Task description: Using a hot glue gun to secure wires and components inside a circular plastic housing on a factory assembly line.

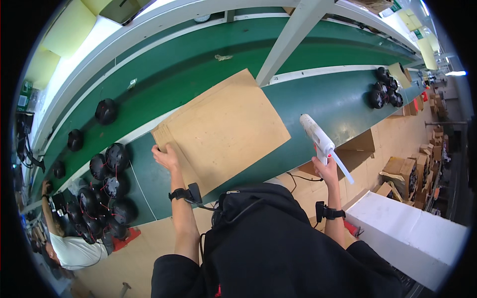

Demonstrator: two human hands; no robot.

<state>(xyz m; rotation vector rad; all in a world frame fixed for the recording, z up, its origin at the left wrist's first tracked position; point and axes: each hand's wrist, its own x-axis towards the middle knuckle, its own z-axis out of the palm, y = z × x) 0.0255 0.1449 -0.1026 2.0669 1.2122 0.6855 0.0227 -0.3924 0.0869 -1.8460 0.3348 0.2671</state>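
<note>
A large flat sheet of brown cardboard (228,129) lies on the green workbench (318,94), its far edge reaching over the pale rail. At its left edge, my left hand (167,157) grips the cardboard, with the thumb on top and the fingers at the rim. To the right, past the bench's front edge, my right hand (325,169) is wrapped round the handle of a white hot glue gun (318,135). A whitish glue stick pokes out of the gun's rear, and its nozzle points up and left over the bench.
Black round fan-like units (113,185) cluster at the bench's left, with more (385,94) at the far right. Several sit on the green conveyor belt (149,94). A slanted white post (293,39) rises behind the cardboard. A white box (407,228) stands at my right; a co-worker (74,246) is at left.
</note>
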